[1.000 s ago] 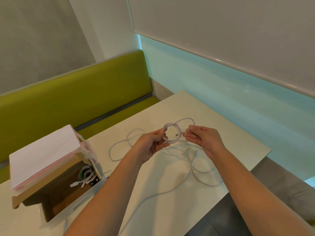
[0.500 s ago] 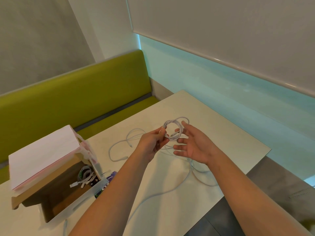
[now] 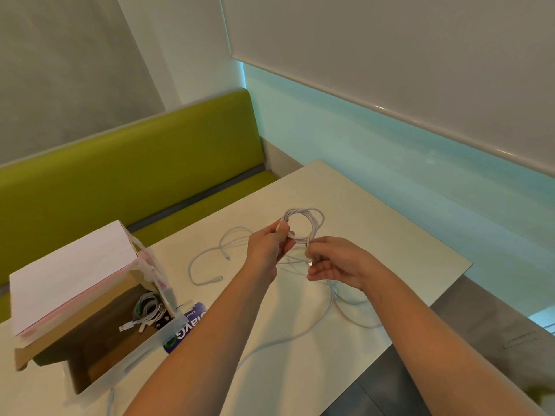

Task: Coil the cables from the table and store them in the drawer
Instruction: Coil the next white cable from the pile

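Standing over the pale table [image 3: 375, 223], a person works at the cables beside a green bench [image 3: 120, 175], with the open drawer [image 3: 99, 340] at their left already holding one bundled cable [image 3: 148, 310]. Half a second ago the right hand [image 3: 339, 262] was spread flat under the loops; it has now closed, thumb and fingers pinching the loose plug end [image 3: 310, 263] just below the coil. The left hand [image 3: 268, 246] keeps its grip, fingers curled round the near side of the white coil [image 3: 304, 223], which is held up off the tabletop. With the whole length gathered and the tail in hand, the wrap looks close to done; tucking that end round the loops would seem the step remaining before the coil goes to the drawer. Loose cables [image 3: 207, 262] still sprawl across the table beneath both hands, so more coiling lies ahead.
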A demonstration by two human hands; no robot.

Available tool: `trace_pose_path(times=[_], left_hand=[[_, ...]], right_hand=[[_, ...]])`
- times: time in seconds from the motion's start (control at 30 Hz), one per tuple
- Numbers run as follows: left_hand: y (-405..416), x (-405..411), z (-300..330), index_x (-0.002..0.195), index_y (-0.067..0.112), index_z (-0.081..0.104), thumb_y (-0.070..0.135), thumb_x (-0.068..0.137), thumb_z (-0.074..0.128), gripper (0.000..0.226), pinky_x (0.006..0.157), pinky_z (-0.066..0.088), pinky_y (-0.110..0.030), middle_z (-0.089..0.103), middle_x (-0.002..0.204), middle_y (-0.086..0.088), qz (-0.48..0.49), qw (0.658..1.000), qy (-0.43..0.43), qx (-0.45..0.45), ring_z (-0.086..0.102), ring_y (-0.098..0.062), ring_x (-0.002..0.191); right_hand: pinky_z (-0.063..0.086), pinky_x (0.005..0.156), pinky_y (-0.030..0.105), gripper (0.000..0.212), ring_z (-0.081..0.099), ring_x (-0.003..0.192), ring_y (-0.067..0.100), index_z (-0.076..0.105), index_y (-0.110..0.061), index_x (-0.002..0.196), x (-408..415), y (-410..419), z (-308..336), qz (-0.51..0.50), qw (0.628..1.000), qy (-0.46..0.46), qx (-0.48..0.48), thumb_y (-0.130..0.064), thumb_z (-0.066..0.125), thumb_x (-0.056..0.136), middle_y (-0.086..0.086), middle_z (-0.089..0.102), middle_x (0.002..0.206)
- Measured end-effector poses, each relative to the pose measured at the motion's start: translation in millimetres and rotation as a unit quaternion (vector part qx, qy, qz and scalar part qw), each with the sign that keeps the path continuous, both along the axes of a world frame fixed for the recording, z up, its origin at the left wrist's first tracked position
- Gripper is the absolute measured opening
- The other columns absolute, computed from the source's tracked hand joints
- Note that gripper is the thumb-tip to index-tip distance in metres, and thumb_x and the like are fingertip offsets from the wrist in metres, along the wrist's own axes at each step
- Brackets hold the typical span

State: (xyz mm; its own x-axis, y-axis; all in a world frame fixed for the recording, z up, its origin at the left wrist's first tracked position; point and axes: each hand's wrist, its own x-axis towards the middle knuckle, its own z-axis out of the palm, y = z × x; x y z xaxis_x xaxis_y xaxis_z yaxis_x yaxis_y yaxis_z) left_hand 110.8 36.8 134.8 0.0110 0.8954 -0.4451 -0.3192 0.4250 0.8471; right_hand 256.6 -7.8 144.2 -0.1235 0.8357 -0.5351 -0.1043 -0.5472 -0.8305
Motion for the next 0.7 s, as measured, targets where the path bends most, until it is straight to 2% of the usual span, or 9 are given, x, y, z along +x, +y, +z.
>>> trace_pose_path(times=[0.1,0.23,0.37,0.47,0.57,0.63,0.7], left_hand=[[2,2,2,0.103,0.007,0.069,0.010,0.096,0.060,0.012,0.068,0.057,-0.018,0.067,0.079,-0.004,0.017,1.000,0.010,0.001,0.063,-0.013,0.072],[8,3,7,0.084,0.009,0.068,0.011,0.097,0.059,0.016,0.066,0.057,-0.018,0.065,0.076,-0.003,0.051,0.999,-0.003,-0.002,0.061,-0.013,0.069],[7,0,5,0.085,0.007,0.068,0.013,0.098,0.057,0.018,0.074,0.056,-0.022,0.065,0.079,-0.004,0.005,1.000,-0.004,0.012,0.062,-0.014,0.074],[6,-7,4,0.102,0.002,0.066,0.009,0.099,0.054,0.014,0.077,0.059,-0.026,0.067,0.089,-0.007,-0.061,0.998,-0.011,0.014,0.065,-0.018,0.082],[6,-16,2,0.123,0.009,0.058,0.002,0.094,0.058,0.030,0.082,0.060,-0.036,0.069,0.097,-0.009,-0.125,0.992,0.031,0.013,0.068,-0.022,0.091],[4,-19,1,0.126,0.016,0.057,0.005,0.091,0.061,0.037,0.082,0.060,-0.038,0.069,0.100,-0.010,-0.168,0.982,0.085,0.006,0.068,-0.021,0.091],[2,-20,2,0.125,0.017,0.058,0.016,0.093,0.062,0.032,0.085,0.059,-0.040,0.068,0.104,-0.009,-0.199,0.971,0.132,0.002,0.067,-0.021,0.093]], right_hand=[[0.058,0.062,0.031,0.004,0.055,0.054,0.017,0.061,-0.005,0.087,0,-4,-3,0.026,0.997,-0.072,0.013,-0.003,0.061,0.084,0.008,0.056,0.070],[0.044,0.053,0.025,0.003,0.045,0.050,0.013,0.063,-0.010,0.085,5,-7,-4,0.054,0.988,-0.146,0.017,-0.008,0.063,0.083,0.004,0.056,0.065],[0.030,0.050,0.022,0.022,0.039,0.051,0.011,0.073,-0.012,0.098,9,-4,-1,0.052,0.987,-0.147,0.027,-0.006,0.058,0.084,0.001,0.053,0.060],[0.034,0.050,0.021,0.023,0.042,0.051,0.012,0.072,-0.008,0.099,11,-2,0,0.045,0.993,-0.110,0.026,0.002,0.058,0.084,0.005,0.055,0.062],[0.041,0.052,0.020,0.024,0.046,0.051,0.010,0.070,-0.005,0.106,13,-3,-1,0.022,0.998,-0.057,0.022,0.003,0.067,0.083,0.005,0.058,0.064],[0.044,0.053,0.020,0.024,0.047,0.052,0.010,0.070,-0.004,0.109,14,-2,0,0.003,0.999,-0.041,0.028,0.001,0.066,0.086,0.006,0.062,0.071],[0.045,0.054,0.022,0.020,0.048,0.054,0.012,0.070,-0.002,0.110,14,-1,2,-0.014,0.999,-0.038,0.032,-0.008,0.061,0.092,0.008,0.066,0.081]])
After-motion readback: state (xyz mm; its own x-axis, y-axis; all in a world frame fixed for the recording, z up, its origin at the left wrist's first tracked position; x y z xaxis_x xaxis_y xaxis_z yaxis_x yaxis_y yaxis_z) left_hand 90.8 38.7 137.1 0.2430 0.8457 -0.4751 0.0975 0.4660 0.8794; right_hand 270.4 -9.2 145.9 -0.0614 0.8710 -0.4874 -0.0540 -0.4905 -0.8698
